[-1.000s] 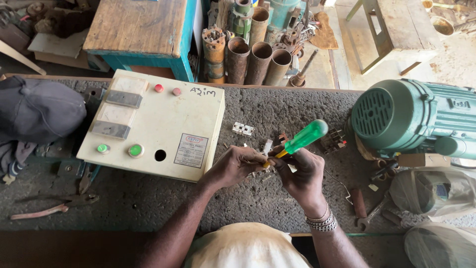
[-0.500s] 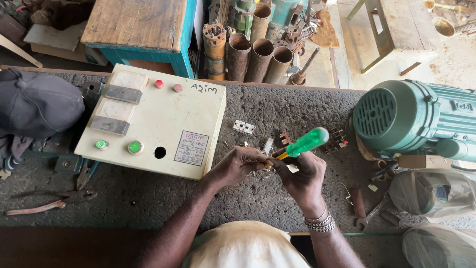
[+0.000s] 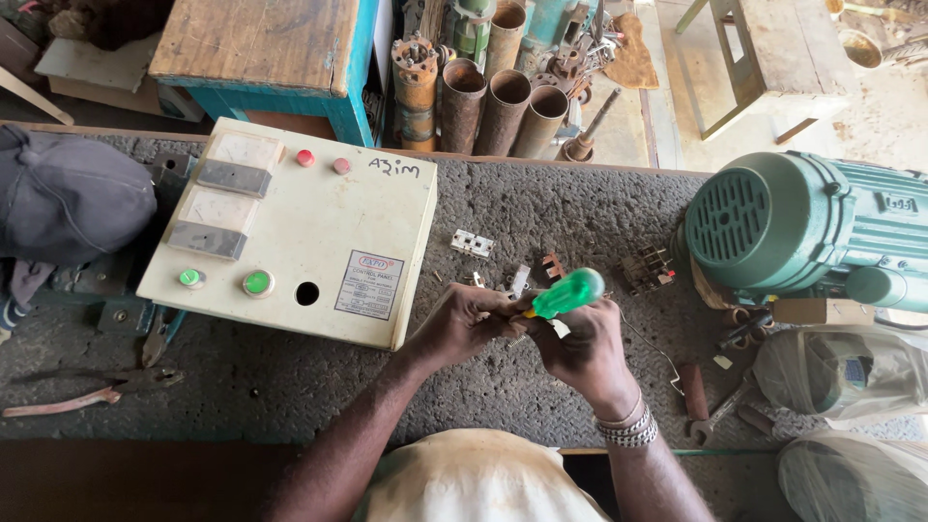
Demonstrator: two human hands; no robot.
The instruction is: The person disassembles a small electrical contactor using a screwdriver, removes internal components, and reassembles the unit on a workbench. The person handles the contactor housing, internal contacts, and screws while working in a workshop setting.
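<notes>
Head view, looking down on a rough grey stone-topped worktop (image 3: 580,203). The right hand (image 3: 585,350) is closed around a screwdriver with a translucent green plastic handle (image 3: 565,293); the handle rises up and to the right out of the fist, while its shaft slants down-left toward the left hand (image 3: 464,324). The left hand is pinched shut on a small part, too hidden by the fingers to identify. The two hands meet at the centre of the worktop, just in front of the person's torso. A beaded metal bracelet (image 3: 626,428) circles the right wrist. Just left of the hands lies a cream-coloured rectangular metal control box (image 3: 319,222) with green and red buttons. At right stands a green cast electric motor (image 3: 802,227). Small loose electrical parts (image 3: 472,243) lie scattered beyond the hands. A grey cap (image 3: 72,193) rests at far left, near red-handled pliers (image 3: 68,401).
</notes>
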